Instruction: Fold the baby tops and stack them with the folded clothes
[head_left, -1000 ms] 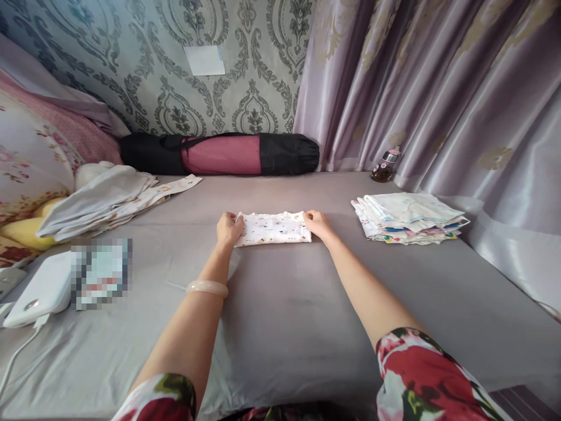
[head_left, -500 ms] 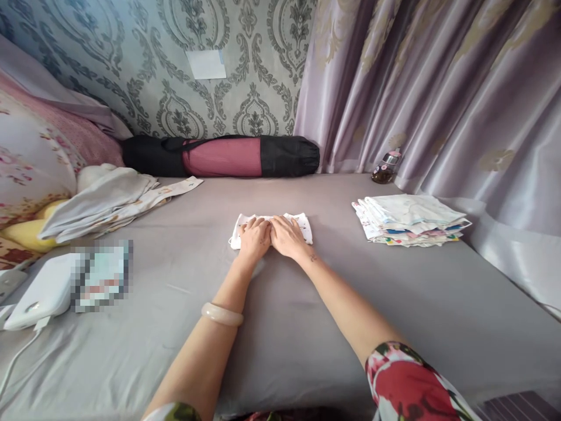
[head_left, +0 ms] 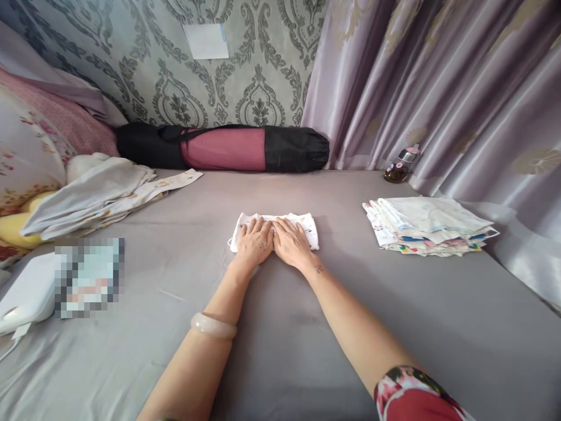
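A small folded white cloth [head_left: 310, 233] with a dark speckled print lies flat on the grey bed sheet [head_left: 280, 327]. Both hands press down on it side by side. My left hand [head_left: 254, 244] rests on its left half, fingers stretched out. On the right half lies my right hand [head_left: 293, 242], also flat with fingers extended. The thumbs are close together near the middle. A thin white loop sticks out at the cloth's left edge. The hands cover much of the cloth's front part.
A stack of folded cloths [head_left: 432, 225] lies to the right, with a small bottle [head_left: 401, 166] behind it. A black and pink rolled bag [head_left: 223, 149] runs along the wall. At left are loose garments [head_left: 100, 196], a white device [head_left: 30, 289] with a cable and a blurred-out item [head_left: 92, 278].
The fingers of both hands have straightened and spread out from a more curled pose, now flat on the cloth. The view has shifted slightly.
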Motion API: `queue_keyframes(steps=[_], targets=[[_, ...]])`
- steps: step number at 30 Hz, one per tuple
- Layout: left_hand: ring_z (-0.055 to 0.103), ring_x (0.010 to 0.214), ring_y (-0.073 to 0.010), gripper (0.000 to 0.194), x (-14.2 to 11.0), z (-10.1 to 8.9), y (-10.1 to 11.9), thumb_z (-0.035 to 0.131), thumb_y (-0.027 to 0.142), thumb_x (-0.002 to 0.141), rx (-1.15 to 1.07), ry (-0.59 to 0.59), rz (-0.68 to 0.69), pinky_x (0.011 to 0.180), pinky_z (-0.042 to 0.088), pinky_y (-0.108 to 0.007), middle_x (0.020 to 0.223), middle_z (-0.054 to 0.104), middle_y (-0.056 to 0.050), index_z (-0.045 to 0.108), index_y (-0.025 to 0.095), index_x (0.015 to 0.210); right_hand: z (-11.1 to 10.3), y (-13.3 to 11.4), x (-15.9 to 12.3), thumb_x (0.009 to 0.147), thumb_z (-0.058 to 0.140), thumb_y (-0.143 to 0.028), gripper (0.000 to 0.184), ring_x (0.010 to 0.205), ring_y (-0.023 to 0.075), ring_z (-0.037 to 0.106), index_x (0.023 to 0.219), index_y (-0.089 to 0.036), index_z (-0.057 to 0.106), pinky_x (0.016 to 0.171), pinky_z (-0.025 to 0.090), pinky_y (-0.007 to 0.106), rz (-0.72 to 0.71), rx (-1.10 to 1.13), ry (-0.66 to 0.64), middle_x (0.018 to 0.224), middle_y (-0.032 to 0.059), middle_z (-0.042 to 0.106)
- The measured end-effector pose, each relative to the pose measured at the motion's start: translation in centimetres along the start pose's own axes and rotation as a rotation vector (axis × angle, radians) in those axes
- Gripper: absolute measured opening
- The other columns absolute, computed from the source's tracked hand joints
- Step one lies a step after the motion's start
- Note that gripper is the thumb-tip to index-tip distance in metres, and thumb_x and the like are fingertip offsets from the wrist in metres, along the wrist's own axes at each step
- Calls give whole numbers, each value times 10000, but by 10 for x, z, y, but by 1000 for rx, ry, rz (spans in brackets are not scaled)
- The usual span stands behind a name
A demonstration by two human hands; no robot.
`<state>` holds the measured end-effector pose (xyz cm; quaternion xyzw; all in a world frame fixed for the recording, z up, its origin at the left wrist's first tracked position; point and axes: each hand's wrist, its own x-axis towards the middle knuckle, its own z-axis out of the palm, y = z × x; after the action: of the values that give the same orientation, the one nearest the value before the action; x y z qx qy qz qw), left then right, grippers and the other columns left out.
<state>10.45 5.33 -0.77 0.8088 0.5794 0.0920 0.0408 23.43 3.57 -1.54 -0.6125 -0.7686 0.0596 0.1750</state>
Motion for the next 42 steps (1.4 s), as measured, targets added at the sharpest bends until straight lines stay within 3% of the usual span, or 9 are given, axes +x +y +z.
queue_keyframes(steps=[5,9,13,22,32,42], targets=[[344,1427,-305,505,2,3,-4,275,384,995,19,-5,-53,1163,253,-514,1546,390,-115,477,216,1427,2,3,1,1006,291,-282,484,1444,249,298,1451,-187,456,1185,176,504,26,-33,-11,1541,54,404],[345,1424,-300,546,3,3,-10,277,436,992,30,19,-85,1169,254,-491,1525,411,-145,469,174,1431,3,7,2,1005,304,-331,524,1455,268,271,1468,-119,426,1192,162,487,78,-63,-10,1545,101,390],[261,1463,-314,591,2,2,-16,250,479,994,23,-1,-136,1162,242,-544,1541,387,-147,417,166,1466,4,10,2,1006,298,-358,553,1459,264,260,1468,-77,416,1199,141,457,110,-85,-2,1551,125,374],[257,1468,-308,626,2,6,-30,236,468,997,29,11,-130,1171,241,-531,1555,347,-185,390,85,1467,-6,23,0,1007,286,-401,610,1465,271,250,1497,-42,349,1202,118,461,231,-118,-51,1568,164,324],[241,1474,-309,644,-1,7,-48,232,477,989,-31,10,-208,1175,256,-501,1579,301,-160,358,98,1495,-17,37,-4,1021,212,-385,611,1494,265,151,1512,-38,314,1196,134,465,309,-130,-84,1608,151,215],[219,1479,-318,647,1,5,-47,224,486,984,-34,-40,-228,1175,223,-553,1596,268,-134,338,122,1507,-13,40,-3,1016,232,-383,607,1484,276,190,1497,-30,344,1191,166,463,313,-124,-61,1593,155,264]])
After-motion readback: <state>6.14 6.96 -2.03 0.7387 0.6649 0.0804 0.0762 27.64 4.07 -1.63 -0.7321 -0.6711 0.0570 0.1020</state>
